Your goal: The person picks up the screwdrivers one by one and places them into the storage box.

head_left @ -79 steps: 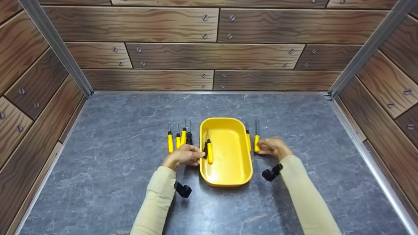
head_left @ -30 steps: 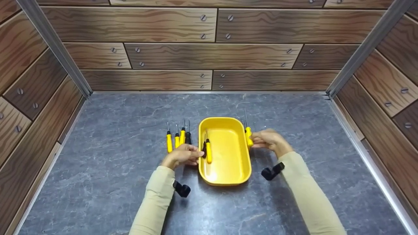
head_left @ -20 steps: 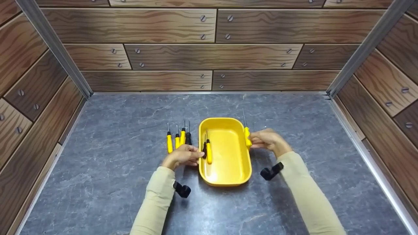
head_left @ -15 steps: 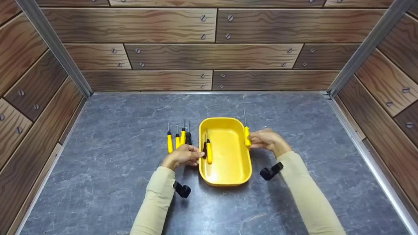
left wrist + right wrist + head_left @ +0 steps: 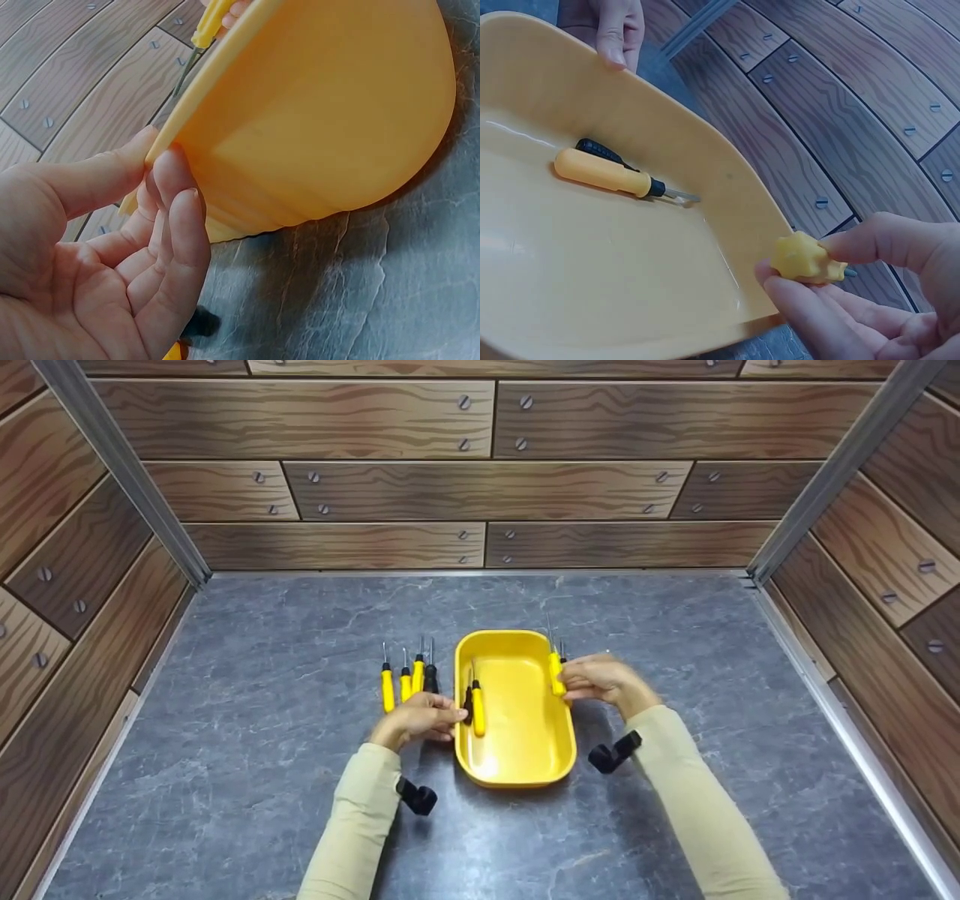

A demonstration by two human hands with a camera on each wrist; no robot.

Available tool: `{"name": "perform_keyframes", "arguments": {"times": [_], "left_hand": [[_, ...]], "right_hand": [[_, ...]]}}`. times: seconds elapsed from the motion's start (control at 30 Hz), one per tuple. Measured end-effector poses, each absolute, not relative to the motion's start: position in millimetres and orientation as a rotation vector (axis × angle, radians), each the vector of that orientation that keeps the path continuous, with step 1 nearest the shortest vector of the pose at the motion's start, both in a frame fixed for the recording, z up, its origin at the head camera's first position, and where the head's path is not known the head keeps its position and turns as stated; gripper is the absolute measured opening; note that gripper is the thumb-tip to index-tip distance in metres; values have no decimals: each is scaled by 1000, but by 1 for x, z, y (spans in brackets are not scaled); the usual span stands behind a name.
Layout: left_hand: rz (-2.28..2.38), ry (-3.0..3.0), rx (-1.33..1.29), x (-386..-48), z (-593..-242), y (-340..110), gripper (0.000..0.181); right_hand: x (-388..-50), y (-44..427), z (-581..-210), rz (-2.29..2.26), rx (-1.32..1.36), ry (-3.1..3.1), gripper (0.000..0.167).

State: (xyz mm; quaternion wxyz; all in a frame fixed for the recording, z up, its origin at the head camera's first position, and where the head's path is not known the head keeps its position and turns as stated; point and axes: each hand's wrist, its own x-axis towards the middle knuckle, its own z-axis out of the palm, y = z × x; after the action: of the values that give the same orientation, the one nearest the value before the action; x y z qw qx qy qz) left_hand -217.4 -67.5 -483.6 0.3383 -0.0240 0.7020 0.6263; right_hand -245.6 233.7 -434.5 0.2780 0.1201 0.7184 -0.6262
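Observation:
A yellow tray [image 5: 525,727] stands in the middle of the table. My left hand [image 5: 425,715] pinches its left rim between thumb and fingers, as the left wrist view also shows. At the right rim, my right hand [image 5: 604,679] holds a screwdriver [image 5: 556,675] by its yellow handle, shaft pointing away from me. The right wrist view shows this handle [image 5: 801,256] end-on between thumb and fingers. Inside the tray, along its left side, lie a yellow-handled screwdriver [image 5: 478,711] and a black-handled screwdriver [image 5: 600,148].
Left of the tray, several screwdrivers lie side by side, among them a yellow one [image 5: 387,688] and a black one [image 5: 430,676]. Past the right rim, the tip of another screwdriver [image 5: 564,651] shows, mostly hidden. Wood-patterned walls [image 5: 390,487] enclose the grey table [image 5: 225,750].
My right hand has picked up the yellow-handled screwdriver from the table right of the tray and carried it left to the right rim. The left hand has kept its hold on the tray.

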Motion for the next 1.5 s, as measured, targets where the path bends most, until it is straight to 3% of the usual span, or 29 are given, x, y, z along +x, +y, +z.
{"name": "perform_keyframes", "arguments": {"times": [0.1,0.37,0.87,1.13,1.5], "left_hand": [[1626,1842,-65,-217,-484,-67,9],[1620,1856,-78,-218,-486,-67,13],[1613,1847,-74,-218,-487,-67,11],[1603,1845,-76,-218,-485,-68,11],[1602,1852,-60,-219,-486,-68,9]], "right_hand": [[-246,232,-435,-1670,313,1935,43],[-244,224,-436,-1650,325,1926,14],[-244,213,-439,-1602,353,1957,30],[-241,201,-442,-1617,352,1948,5],[-239,186,-446,-1603,323,1928,15]]}}
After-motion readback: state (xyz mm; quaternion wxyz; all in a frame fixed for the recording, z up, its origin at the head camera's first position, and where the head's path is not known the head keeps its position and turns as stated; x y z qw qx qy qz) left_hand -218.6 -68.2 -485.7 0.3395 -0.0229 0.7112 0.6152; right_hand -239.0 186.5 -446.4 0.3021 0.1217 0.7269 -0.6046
